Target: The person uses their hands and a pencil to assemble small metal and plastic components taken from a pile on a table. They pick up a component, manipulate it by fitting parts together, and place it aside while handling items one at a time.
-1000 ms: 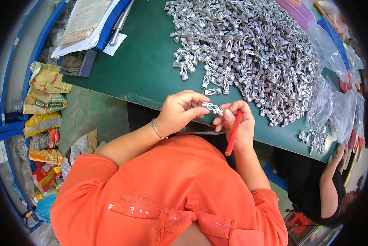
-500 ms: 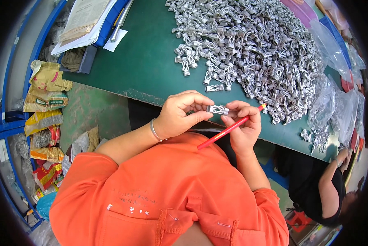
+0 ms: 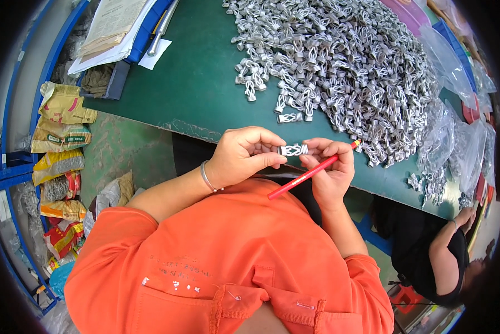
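Between my two hands, just off the table's near edge, is a small silvery metal fitting (image 3: pixel 292 150) with open twisted sides and a ridged end. My left hand (image 3: pixel 244 150) pinches its smooth end between thumb and fingers. The fingertips of my right hand (image 3: pixel 333 167) close on its ridged end. A red pencil-like stick (image 3: pixel 303 182) with a yellow tip is also tucked in my right hand, slanting down toward my shirt. Beyond my hands, a large pile of similar metal fittings (image 3: pixel 350 67) covers much of the green table (image 3: pixel 200 72).
Papers (image 3: pixel 113 28) and a blue tray (image 3: pixel 144 36) lie at the table's far left. Clear plastic bags (image 3: pixel 453 133) sit along the right side. Printed sacks (image 3: pixel 63 136) line the rack at left. A person in black (image 3: pixel 433 250) works at the right.
The metal fitting has turned slightly about its length, and its open side looks different. Both hands keep nearly the same place and grip.
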`<action>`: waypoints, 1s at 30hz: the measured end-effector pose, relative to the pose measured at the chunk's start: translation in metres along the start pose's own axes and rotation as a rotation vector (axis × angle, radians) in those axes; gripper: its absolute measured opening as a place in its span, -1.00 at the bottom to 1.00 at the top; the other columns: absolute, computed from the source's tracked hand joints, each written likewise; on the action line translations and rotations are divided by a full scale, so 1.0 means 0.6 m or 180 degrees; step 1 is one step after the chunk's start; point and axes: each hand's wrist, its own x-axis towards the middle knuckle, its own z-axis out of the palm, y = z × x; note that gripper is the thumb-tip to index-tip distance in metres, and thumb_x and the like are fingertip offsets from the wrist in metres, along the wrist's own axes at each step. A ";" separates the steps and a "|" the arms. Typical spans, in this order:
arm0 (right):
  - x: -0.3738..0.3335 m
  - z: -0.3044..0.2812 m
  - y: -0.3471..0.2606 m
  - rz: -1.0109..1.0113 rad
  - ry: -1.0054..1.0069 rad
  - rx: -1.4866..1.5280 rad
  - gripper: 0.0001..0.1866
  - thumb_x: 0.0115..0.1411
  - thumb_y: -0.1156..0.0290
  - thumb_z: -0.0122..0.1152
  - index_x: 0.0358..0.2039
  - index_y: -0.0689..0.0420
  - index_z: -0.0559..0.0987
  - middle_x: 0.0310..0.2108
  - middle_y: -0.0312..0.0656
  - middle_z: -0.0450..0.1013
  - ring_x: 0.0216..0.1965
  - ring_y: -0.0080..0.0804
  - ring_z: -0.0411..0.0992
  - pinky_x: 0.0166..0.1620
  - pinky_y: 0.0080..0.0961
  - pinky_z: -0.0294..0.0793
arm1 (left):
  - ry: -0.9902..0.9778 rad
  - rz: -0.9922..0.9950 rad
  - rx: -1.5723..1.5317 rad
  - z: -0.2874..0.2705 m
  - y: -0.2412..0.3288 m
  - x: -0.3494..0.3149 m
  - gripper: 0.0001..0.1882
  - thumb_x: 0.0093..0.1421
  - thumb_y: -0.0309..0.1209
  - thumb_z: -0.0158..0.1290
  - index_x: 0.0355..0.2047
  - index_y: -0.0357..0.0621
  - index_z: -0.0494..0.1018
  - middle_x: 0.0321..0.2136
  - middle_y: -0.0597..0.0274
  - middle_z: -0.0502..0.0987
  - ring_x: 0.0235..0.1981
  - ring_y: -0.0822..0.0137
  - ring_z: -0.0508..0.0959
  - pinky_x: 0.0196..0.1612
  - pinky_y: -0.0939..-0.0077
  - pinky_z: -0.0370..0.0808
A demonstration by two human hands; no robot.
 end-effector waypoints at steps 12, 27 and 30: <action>-0.005 0.004 -0.001 -0.0303 -0.0018 -0.0347 -0.68 0.03 0.79 0.17 -0.37 0.18 0.25 -0.23 0.03 0.42 -0.24 -0.43 0.46 -0.19 -0.58 0.51 | -0.0022 -0.0300 -0.0432 0.002 0.007 -0.001 -0.88 0.18 -0.60 0.03 -0.26 -0.38 0.42 -0.34 0.05 0.54 -0.32 0.32 0.59 -0.25 0.53 0.56; 0.042 -0.009 0.008 -0.0599 -0.0212 -0.2121 -0.77 0.01 0.67 0.24 -0.54 0.20 0.33 -0.36 -0.08 0.53 -0.44 -0.44 0.46 -0.37 -0.56 0.44 | -0.0053 0.1750 0.2830 -0.009 -0.010 0.010 -0.84 -0.05 -0.60 0.17 -0.41 -0.22 0.49 -0.37 0.12 0.48 -0.35 0.14 0.50 -0.27 0.44 0.45; 0.081 -0.003 0.016 -0.0993 -0.0270 -0.2926 -0.79 -0.05 0.64 0.25 -0.50 0.19 0.36 -0.30 -0.07 0.51 -0.35 -0.11 0.44 -0.31 -0.40 0.43 | 0.0561 0.1222 0.3012 -0.002 -0.013 0.051 -0.69 -0.04 -0.55 0.17 -0.24 -0.25 0.42 -0.33 0.07 0.40 -0.33 0.06 0.45 -0.27 0.34 0.43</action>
